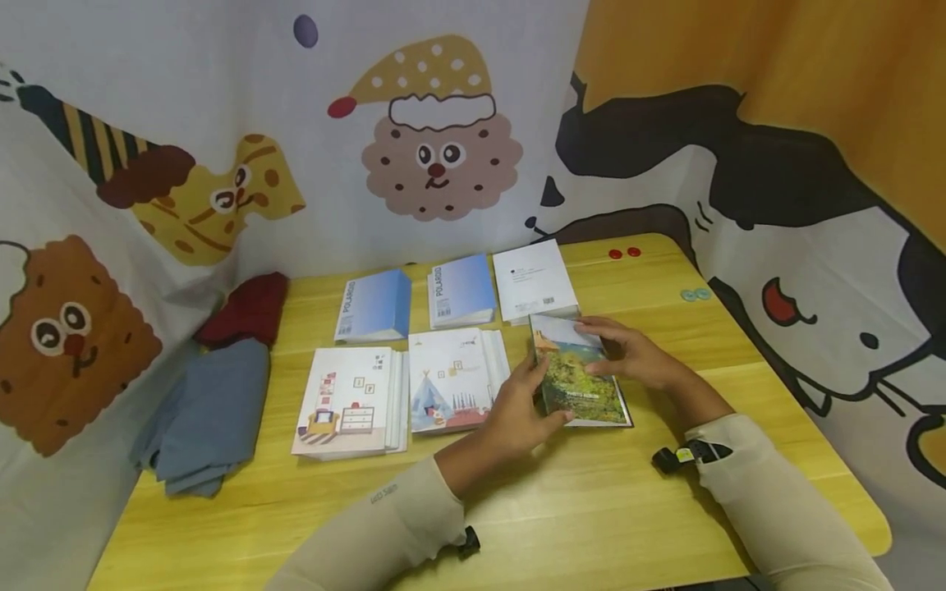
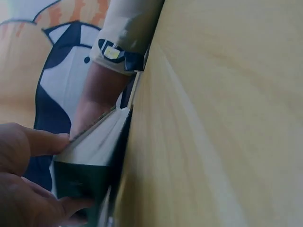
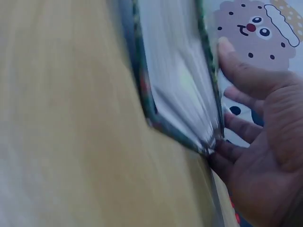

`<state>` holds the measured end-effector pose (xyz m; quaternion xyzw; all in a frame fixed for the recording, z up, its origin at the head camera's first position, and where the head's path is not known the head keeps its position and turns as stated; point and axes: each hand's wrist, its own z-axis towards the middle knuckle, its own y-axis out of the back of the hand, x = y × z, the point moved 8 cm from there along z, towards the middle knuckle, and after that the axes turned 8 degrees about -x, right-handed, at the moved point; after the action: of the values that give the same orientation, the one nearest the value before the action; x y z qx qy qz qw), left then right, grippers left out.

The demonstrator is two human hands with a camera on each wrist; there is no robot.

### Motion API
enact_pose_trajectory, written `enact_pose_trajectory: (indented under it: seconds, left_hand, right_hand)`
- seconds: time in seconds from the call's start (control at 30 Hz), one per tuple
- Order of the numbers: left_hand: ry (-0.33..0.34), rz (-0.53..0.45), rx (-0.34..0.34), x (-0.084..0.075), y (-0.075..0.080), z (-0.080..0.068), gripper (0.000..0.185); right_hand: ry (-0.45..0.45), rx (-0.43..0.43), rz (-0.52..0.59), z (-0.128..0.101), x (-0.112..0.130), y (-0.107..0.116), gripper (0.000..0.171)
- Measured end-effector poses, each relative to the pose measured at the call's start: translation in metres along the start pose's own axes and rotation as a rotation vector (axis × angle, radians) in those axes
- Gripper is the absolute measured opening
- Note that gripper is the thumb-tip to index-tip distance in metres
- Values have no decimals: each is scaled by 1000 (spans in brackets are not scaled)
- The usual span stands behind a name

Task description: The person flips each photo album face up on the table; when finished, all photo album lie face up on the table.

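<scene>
Between the left hand (image 1: 521,410) and right hand (image 1: 628,355) lies the green album (image 1: 580,373), gripped.

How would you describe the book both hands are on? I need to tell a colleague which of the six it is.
On the yellow wooden table, six books lie in two rows. It is the rightmost book of the near row, the landscape-cover book, held between the left hand and the right hand. Its cover is a green and yellow outdoor photograph, unlike the white illustrated books beside it and the blue ones behind.
</scene>
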<state>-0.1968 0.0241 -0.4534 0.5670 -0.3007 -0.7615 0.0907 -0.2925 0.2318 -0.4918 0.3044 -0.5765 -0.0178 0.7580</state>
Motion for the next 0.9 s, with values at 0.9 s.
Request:
enact_pose_trajectory:
  seconds: [0.9]
  left_hand:
    - [84,631,104,23,24,-3,98]
  right_hand:
    - [35,-43,-236,4,12,-4,76]
